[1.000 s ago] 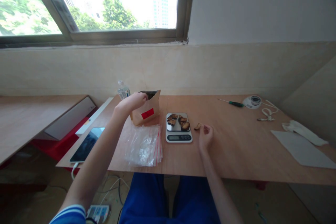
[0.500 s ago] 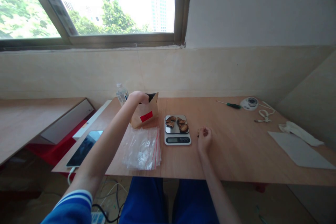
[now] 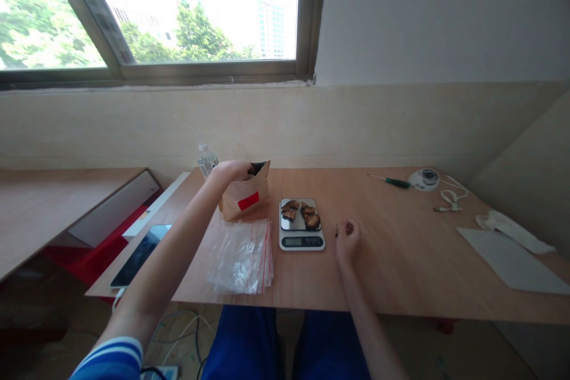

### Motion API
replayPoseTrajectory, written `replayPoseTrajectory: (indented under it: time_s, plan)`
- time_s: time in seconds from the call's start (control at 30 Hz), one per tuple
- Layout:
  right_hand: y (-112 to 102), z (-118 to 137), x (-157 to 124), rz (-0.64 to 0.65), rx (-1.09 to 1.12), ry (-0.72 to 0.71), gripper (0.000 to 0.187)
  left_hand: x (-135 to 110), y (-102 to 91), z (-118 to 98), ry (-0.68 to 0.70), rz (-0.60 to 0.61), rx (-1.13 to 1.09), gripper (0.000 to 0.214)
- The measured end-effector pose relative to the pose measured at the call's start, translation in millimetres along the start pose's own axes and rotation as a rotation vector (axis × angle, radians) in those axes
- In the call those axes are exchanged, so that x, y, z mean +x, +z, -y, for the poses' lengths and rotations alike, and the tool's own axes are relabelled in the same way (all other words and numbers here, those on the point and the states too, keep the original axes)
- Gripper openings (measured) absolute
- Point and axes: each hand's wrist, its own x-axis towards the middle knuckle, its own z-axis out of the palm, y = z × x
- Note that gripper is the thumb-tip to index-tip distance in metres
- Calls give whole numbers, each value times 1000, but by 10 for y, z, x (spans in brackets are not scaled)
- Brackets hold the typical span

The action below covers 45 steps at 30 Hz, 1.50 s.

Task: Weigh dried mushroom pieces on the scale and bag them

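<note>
My left hand (image 3: pixel 229 170) reaches to the open top of a brown paper bag (image 3: pixel 244 198) with a red label, fingers curled at its mouth. My right hand (image 3: pixel 347 236) rests on the wooden table (image 3: pixel 401 249), fingers curled around a small dark piece. Between the hands stands a small digital scale (image 3: pixel 301 224) with several dark dried pieces on its metal plate. A stack of clear zip bags (image 3: pixel 243 255) with red seals lies in front of the paper bag.
A water bottle (image 3: pixel 206 160) stands behind the paper bag. A tablet (image 3: pixel 138 254) lies at the table's left edge. At the far right are a green-handled screwdriver (image 3: pixel 392 181), a round white device (image 3: pixel 425 179), a white cable (image 3: pixel 449 199) and grey paper (image 3: pixel 512 261).
My right hand has closed over the small piece that lay on the table beside the scale. My left hand moved deeper over the bag's mouth.
</note>
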Motion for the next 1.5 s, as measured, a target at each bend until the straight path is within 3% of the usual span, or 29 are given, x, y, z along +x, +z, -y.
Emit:
replayPoseTrajectory:
  time_s: [0.13, 0.33, 0.43, 0.6, 0.7, 0.8, 0.97, 1.07, 1.2, 1.5]
  plan:
    - [-14, 53, -21, 13, 3, 16, 28, -53, -75, -34, -44, 107, 66, 19]
    - [-19, 81, -26, 8, -9, -3, 27, -160, -190, -83, -52, 31, 177, 21]
    - [-20, 79, -24, 12, -6, 0, 27, -315, -292, -153, -88, -115, 210, 26]
    - [-29, 77, -25, 10, -10, 7, 27, -632, -350, -338, 27, -521, 109, 26]
    - [-35, 69, -26, 16, 2, 10, 27, -693, -141, -456, 197, -554, -150, 25]
    - [-37, 51, -27, 11, 12, 13, 28, -634, 318, -557, 291, -404, -465, 27]
    - [-30, 11, -21, 21, -10, 5, 28, -525, 1241, -723, 60, -338, -826, 43]
    - [-22, -9, -14, 26, -13, 1, 29, -522, 1577, -853, -22, -353, -863, 32]
    - [-15, -27, -9, 28, -6, 4, 30, -506, 1734, -1003, -71, -390, -968, 29]
    - [-14, -43, 1, 33, -14, -4, 30, -454, 1747, -1107, -85, -396, -977, 29]
